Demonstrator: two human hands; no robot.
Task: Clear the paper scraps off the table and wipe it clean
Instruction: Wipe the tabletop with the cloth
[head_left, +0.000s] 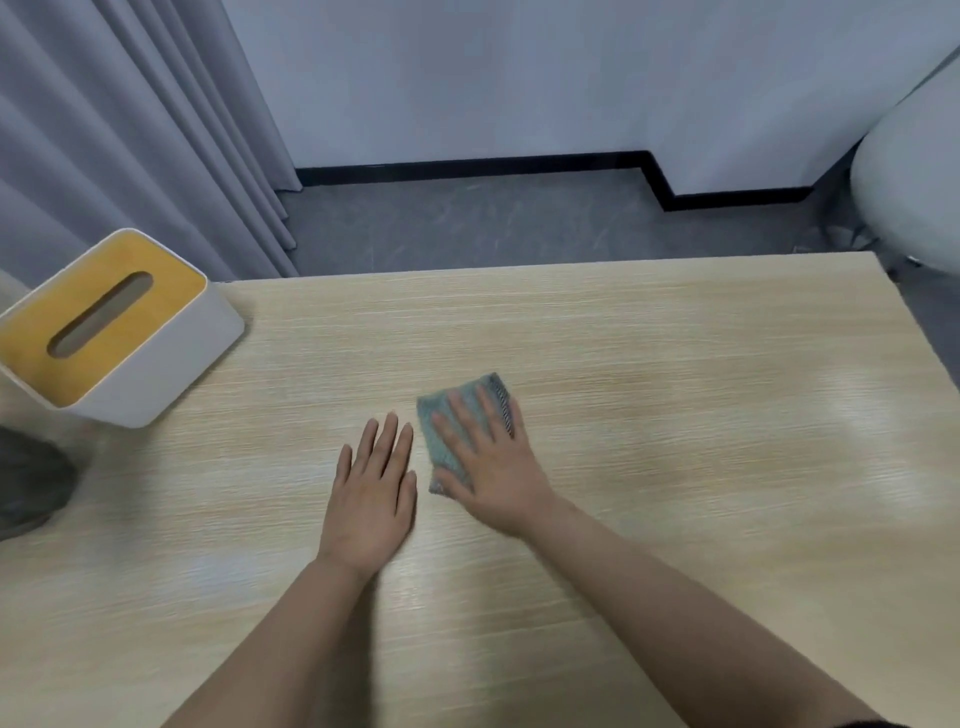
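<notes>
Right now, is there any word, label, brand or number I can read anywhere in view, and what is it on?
None: no readable text shows in this view.
Tissue box: plain white sides and yellow top with a slot, no lettering visible.
Cloth under the right hand: only a striped edge, no tag to read.
Table: bare wood grain, blurred by motion, no marks.

You're seeing a white tissue box (122, 332) w/ yellow lid sitting mid-left, grey curtain (130, 130) hanging upper left, white seat (914, 171) showing at right edge.
</notes>
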